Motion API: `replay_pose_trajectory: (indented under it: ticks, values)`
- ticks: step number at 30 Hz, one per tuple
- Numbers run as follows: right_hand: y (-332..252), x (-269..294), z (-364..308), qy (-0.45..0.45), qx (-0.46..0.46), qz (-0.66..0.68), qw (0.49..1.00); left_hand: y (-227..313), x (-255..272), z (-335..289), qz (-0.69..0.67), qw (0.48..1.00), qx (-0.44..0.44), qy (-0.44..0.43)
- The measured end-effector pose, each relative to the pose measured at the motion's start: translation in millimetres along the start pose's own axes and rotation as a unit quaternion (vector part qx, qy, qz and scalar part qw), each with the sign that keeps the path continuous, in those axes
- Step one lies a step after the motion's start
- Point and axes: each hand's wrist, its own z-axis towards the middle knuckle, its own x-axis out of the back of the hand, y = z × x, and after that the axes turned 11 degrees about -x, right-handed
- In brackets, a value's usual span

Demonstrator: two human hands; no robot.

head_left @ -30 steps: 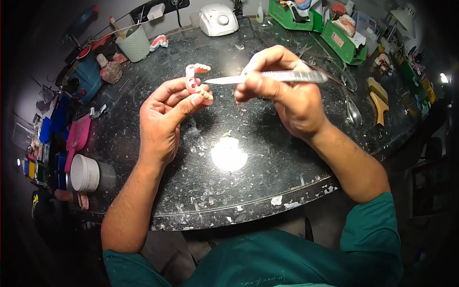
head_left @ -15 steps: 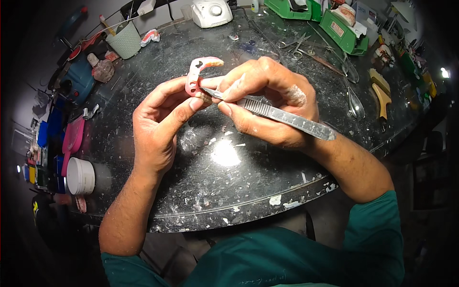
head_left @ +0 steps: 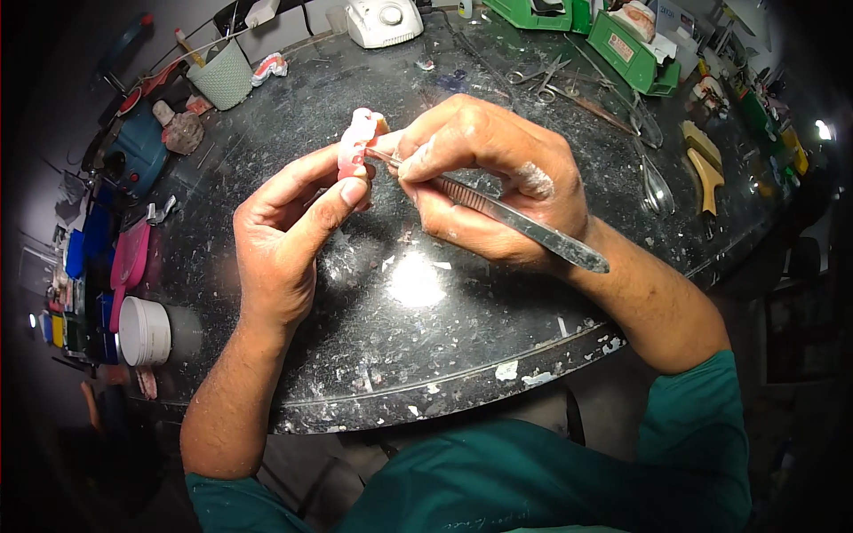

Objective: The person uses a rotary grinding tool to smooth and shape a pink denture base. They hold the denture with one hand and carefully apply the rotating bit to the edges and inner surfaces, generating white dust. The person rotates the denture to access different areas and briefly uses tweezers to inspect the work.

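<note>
Between the thumb and fingers of my left hand (head_left: 289, 222) is a pink denture (head_left: 350, 156), held up over the bench and seen nearly edge-on. Small openings show in its pink base, and pale teeth are partly visible along its edge. My right hand (head_left: 511, 178) grips a metal scalpel (head_left: 524, 224) like a pen, its flat ribbed handle slanting down to the right past the palm. The scalpel's tip meets the right side of the denture or lies just beside it; contact is too small to tell. My right fingertips are close to the denture.
The dark, speckled bench (head_left: 373, 355) has a white tub (head_left: 147, 330) at its left edge. Farther back are a pale woven cup (head_left: 220, 78) and a white machine with a dial (head_left: 384, 22). Scissors (head_left: 544, 82), green bins (head_left: 626, 55) and a brush (head_left: 705, 173) occupy the right.
The denture has turned from showing its horseshoe shape to nearly edge-on. Both hands have shifted slightly left, and the scalpel has rolled in my right hand.
</note>
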Motion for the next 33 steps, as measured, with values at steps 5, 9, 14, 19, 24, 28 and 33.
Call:
replay_pose_trajectory:
  ticks: [5, 9, 14, 19, 24, 28, 33]
  values:
    - [0, 1, 0, -0.005, -0.008, -0.011, 1.000, 0, 1, 0, 0.003, 1.000, 0.003, -0.001]
    - [-3, 2, -1, -0.028, -0.066, 0.028, 0.997, -1, 2, -1, 0.020, 1.000, -0.003, -0.005]
    - [-7, 0, -4, -0.026, -0.187, 0.187, 0.964, 2, -1, -1, 0.015, 1.000, -0.010, -0.003]
    - [-6, -1, -4, -0.030, -0.214, 0.269, 0.939, -1, 4, -2, 0.014, 1.000, -0.020, -0.007]
    - [-7, -5, -4, -0.017, -0.200, 0.312, 0.929, -2, 4, 0, 0.036, 0.999, -0.025, -0.008]
    - [-7, -5, -4, -0.019, -0.223, 0.296, 0.929, -1, 4, 0, 0.060, 0.998, -0.028, -0.005]
    - [-9, -7, -5, -0.012, -0.242, 0.291, 0.926, -1, 3, -1, 0.068, 0.997, -0.041, -0.003]
